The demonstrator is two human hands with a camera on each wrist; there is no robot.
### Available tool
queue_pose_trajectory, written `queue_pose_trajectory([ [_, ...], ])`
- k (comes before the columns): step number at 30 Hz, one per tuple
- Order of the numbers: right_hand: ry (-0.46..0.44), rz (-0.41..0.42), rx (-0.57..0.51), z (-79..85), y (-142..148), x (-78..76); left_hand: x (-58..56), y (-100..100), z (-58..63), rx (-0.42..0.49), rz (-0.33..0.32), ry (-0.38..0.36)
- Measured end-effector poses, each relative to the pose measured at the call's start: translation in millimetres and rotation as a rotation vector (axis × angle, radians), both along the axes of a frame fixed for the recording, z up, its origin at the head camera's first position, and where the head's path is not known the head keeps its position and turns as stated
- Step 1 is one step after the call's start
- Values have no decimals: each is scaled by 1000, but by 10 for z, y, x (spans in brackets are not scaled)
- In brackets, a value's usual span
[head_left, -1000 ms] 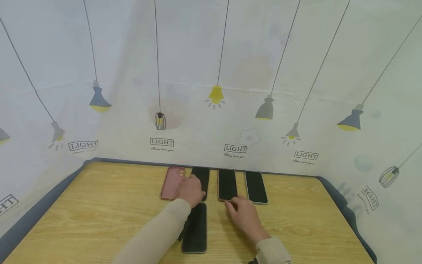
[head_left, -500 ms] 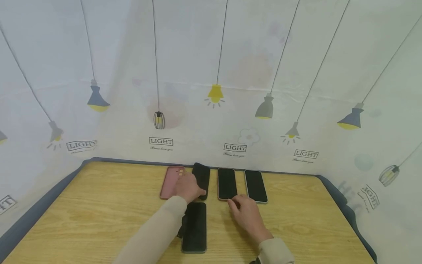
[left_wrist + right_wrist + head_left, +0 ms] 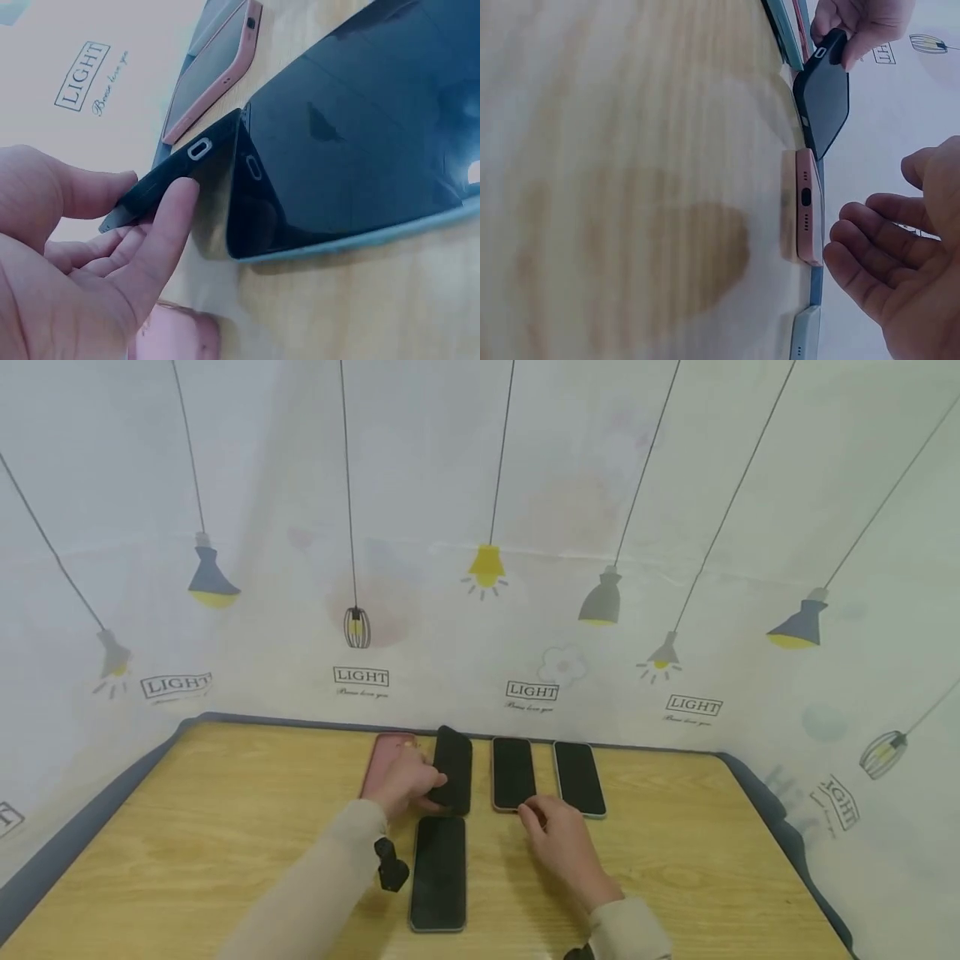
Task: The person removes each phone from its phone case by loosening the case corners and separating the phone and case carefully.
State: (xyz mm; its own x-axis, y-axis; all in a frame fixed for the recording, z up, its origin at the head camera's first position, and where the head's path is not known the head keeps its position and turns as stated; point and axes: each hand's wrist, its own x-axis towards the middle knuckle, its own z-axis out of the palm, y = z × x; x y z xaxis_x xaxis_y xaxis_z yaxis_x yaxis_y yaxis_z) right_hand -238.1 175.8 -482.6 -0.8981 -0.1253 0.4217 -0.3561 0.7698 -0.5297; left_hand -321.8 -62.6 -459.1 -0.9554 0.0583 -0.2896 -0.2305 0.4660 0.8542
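Note:
My left hand (image 3: 405, 777) pinches a phone in a black case (image 3: 452, 772) by its side, thumb on one face and fingers on the other. It tilts up from the table, as the right wrist view shows. To its left lies a pink phone case (image 3: 382, 756), partly hidden by this hand. My right hand (image 3: 558, 839) has loosely bent fingers and holds nothing. Its fingertips are right at the lower edge of a pink-edged phone (image 3: 513, 772). A dark-screened phone with a pale blue-green edge (image 3: 438, 875) lies nearer, below the black one.
Another dark-screened phone with a pale edge (image 3: 579, 779) lies at the right end of the back row. Behind the wooden table (image 3: 690, 860) hangs a white curtain (image 3: 420, 527) printed with lamps. A black device (image 3: 390, 864) sits on the left wrist.
The left hand has shifted left and tilted the black-cased phone, raising its far edge. More of that phone shows now. The right hand stays almost in place.

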Motion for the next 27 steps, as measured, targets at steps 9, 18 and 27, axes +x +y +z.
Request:
queue_pose_trajectory([
  [9, -26, 34, -10, -3, -50, 61, 178, -90, 55, 86, 1, 50],
  [18, -13, 61, -40, 45, -57, 103, 374, -118, 141, 190, -13, 205],
  [27, 24, 81, -63, 81, -87, 158, 710, -88, 164, 293, -39, 206],
])
